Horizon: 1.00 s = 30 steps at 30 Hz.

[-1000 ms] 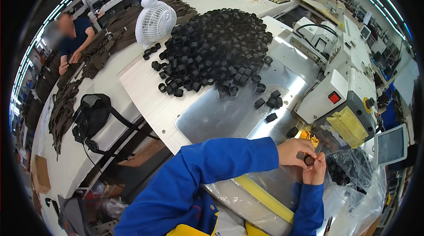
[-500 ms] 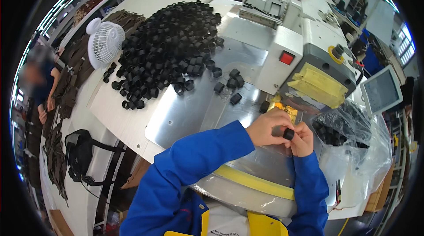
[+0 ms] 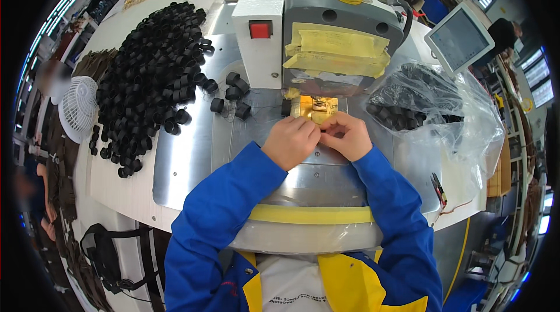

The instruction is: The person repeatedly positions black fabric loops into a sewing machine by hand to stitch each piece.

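Left hand [image 3: 293, 140] and right hand [image 3: 346, 137], pinched narrow, contents hidden, could be nipped behind the front edge of the bench [image 3: 131, 196] should the machine head [image 3: 359, 16] descend early.

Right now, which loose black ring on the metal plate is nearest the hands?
The lone black ring just left of the gold-coloured fixture; the small cluster and the big pile lie farther left.

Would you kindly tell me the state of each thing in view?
Left hand: fingers bent, grip hidden
Right hand: fingers bent, grip unclear
Black rings: heaped loosely
Plastic bag: crumpled
Screen: tilted, seemingly lit
Fan: spinning or stopped, unclear
Red switch: position unclear
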Each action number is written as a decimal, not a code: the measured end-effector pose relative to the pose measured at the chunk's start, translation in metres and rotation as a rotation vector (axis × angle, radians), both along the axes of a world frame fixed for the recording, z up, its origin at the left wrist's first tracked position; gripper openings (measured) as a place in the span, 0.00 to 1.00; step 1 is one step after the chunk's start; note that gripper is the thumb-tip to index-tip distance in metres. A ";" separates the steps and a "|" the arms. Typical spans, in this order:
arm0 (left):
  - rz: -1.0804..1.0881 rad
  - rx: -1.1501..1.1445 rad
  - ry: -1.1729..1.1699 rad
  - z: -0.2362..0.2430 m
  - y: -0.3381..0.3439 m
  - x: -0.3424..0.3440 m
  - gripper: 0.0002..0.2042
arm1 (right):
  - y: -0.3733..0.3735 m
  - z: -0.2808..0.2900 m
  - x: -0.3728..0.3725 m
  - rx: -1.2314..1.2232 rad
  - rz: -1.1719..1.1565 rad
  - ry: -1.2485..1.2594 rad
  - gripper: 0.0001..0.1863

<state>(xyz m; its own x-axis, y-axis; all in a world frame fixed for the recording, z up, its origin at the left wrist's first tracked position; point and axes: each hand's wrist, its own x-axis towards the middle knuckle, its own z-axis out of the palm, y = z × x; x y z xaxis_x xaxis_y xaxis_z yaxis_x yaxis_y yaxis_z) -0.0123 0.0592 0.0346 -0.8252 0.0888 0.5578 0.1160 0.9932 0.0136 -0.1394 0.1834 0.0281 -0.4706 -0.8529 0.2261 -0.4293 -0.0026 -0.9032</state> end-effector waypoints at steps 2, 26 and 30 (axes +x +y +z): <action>-0.031 0.147 0.115 -0.001 -0.005 -0.006 0.07 | -0.001 0.002 -0.006 0.077 -0.044 0.013 0.11; 0.371 0.945 -0.201 -0.025 -0.032 -0.044 0.14 | -0.019 -0.009 -0.032 -0.025 -0.079 0.799 0.10; 0.426 0.985 -0.181 -0.020 -0.028 -0.046 0.12 | -0.022 -0.007 -0.030 0.045 -0.200 0.325 0.10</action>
